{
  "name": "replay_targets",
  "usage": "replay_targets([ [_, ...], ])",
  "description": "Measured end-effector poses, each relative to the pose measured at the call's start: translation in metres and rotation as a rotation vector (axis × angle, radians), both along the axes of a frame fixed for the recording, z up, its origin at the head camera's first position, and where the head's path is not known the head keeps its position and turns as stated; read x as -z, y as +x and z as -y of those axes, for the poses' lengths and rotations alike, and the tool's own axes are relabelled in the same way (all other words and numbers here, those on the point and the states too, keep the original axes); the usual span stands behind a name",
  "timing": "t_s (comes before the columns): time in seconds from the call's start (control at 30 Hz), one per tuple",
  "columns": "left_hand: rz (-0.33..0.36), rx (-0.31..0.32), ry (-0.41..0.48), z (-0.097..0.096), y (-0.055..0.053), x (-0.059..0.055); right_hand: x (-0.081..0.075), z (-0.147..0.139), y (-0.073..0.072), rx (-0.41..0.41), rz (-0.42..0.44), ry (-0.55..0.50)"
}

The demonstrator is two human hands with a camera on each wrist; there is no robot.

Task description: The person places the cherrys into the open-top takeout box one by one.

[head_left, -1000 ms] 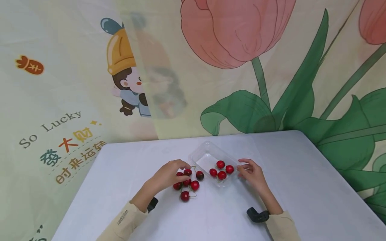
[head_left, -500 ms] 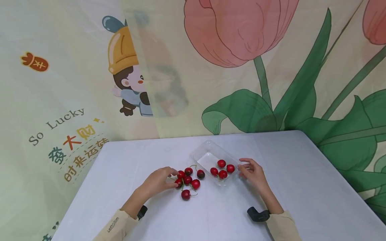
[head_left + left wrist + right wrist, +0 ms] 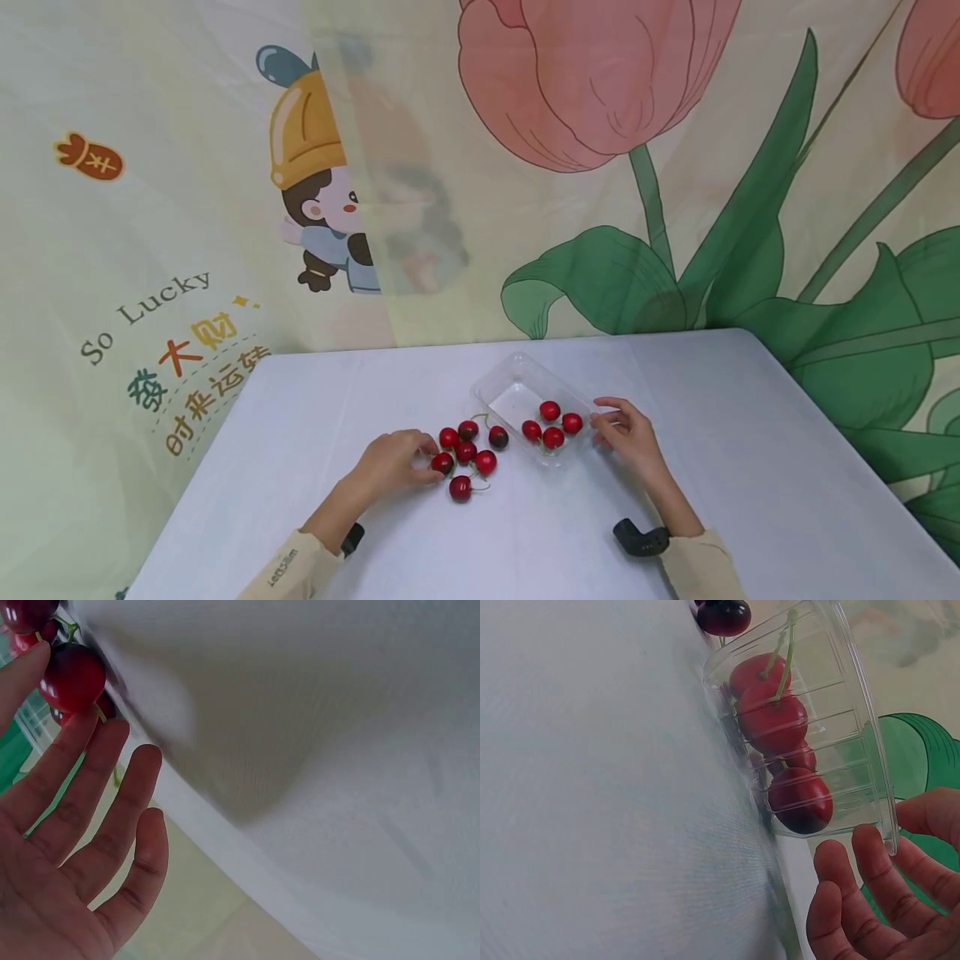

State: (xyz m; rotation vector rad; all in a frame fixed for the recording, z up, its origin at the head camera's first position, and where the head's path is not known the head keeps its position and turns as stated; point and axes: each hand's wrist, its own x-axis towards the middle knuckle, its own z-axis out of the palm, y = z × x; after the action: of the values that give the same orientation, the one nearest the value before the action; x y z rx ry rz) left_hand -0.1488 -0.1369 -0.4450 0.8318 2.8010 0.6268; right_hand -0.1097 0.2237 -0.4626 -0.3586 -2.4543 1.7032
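My left hand (image 3: 392, 463) is at the left side of a loose group of cherries on the table. It pinches a dark red cherry (image 3: 73, 677) between thumb and fingertips, and the other fingers are spread. Around it lie several more cherries (image 3: 485, 462), some with green stems. A clear plastic box (image 3: 491, 385) stands just right of the group, with several cherries (image 3: 550, 410) in its near end. My right hand (image 3: 630, 437) holds the box's right corner, the rim (image 3: 881, 772) between thumb and fingers.
A white-covered table (image 3: 750, 467) reaches back to a printed cloth (image 3: 420, 167) with tulips and a cartoon figure. Each wrist wears a black device; the right one (image 3: 641, 537) shows most.
My left hand has drawn back left and down from over the middle of the cherries, and its fingertips have closed on the leftmost cherry. My right hand stays at the box.
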Motion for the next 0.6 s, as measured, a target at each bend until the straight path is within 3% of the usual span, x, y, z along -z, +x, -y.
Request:
replay_targets([
  [0.23, -0.037, -0.018, 0.023, 0.0, 0.0012, 0.003, 0.0013, -0.0004, 0.0, -0.006, 0.001, -0.002],
  [0.6, -0.022, -0.076, 0.038, 0.0011, 0.0021, 0.0072, 0.003, -0.0013, -0.0011, -0.007, -0.009, 0.002],
])
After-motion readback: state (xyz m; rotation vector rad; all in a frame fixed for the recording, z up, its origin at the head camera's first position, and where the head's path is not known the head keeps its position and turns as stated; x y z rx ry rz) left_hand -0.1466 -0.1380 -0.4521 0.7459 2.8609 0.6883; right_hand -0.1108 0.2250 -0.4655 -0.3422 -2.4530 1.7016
